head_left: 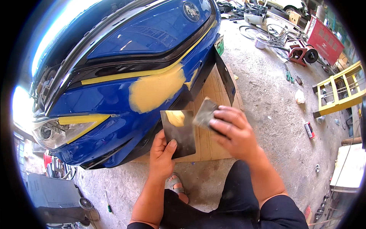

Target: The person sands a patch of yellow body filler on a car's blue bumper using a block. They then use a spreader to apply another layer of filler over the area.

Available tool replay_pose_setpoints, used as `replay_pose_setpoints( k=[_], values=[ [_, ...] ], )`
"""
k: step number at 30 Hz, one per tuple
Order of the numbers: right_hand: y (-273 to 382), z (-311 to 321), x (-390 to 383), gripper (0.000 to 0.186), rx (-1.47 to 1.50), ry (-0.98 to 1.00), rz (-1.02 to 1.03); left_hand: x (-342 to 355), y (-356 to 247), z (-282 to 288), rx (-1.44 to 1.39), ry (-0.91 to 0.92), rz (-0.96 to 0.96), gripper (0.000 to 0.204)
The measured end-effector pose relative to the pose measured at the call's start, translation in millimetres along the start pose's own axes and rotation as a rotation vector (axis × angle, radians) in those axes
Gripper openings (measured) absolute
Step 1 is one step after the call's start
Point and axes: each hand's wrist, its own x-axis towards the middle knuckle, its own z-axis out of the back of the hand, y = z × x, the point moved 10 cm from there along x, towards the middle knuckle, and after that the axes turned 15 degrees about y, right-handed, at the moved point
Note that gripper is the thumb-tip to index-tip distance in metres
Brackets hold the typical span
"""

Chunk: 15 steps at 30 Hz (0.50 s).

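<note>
My left hand (pixel 163 154) grips the lower end of a dark flat plate (pixel 181 138), thumb across its face. A dab of yellow putty (pixel 176 118) sits near the plate's upper edge. In my right hand (pixel 237 131) is a dark, flat spreader (pixel 205 113), its free end toward the plate but apart from it. Beyond my hands stands a car's blue front bumper (pixel 103 97). A broad, uneven patch of yellow putty (pixel 155 91) covers part of it, below a strip of yellow masking tape (pixel 126 76). More tape borders the headlight (pixel 76 131).
Cardboard (pixel 213 143) lies on the concrete under the bumper. To the right are a yellow ladder (pixel 337 89), a spray can (pixel 309 130) and a red metal cabinet (pixel 324 40). A screwdriver (pixel 109 206) lies at lower left, near a grey machine (pixel 53 194).
</note>
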Motion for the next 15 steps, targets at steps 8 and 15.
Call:
replay_pose_setpoints(
  k=[8,15],
  values=[
    [29.1,-39.4,1.7,0.035,0.005,0.049,-0.027,0.6,8.2,-11.0,0.075,0.032,0.017,0.048],
    [-64.2,-90.3,-42.4,0.028,0.855,-0.049,-0.502,-11.7,-33.9,20.5,0.651,-0.065,-0.127,0.046]
  ],
)
